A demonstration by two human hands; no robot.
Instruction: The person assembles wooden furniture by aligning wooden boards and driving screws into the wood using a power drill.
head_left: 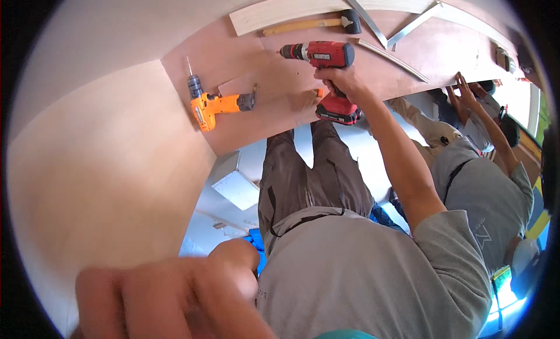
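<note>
My right hand [344, 82] is wrapped round the handle of a red and black cordless drill [329, 54], whose chuck points left over the workbench. Close to the camera at the lower left, my left hand [169, 295] has its fingers curled in. Whatever it may hold is hidden. An orange cordless drill [205, 108] with a thin bit in its chuck lies on its side at the bench's left end. Beyond the red drill lies a mallet [309, 26] with a black head and wooden handle.
On the workbench [245, 56] are a long pale board [286, 9], a metal angle tool [364, 18] and a thin strip [394, 61]. A large wooden panel [105, 175] stands at the left. A co-worker [484, 187] is at the right, hands on the bench. A white box [236, 187] sits below.
</note>
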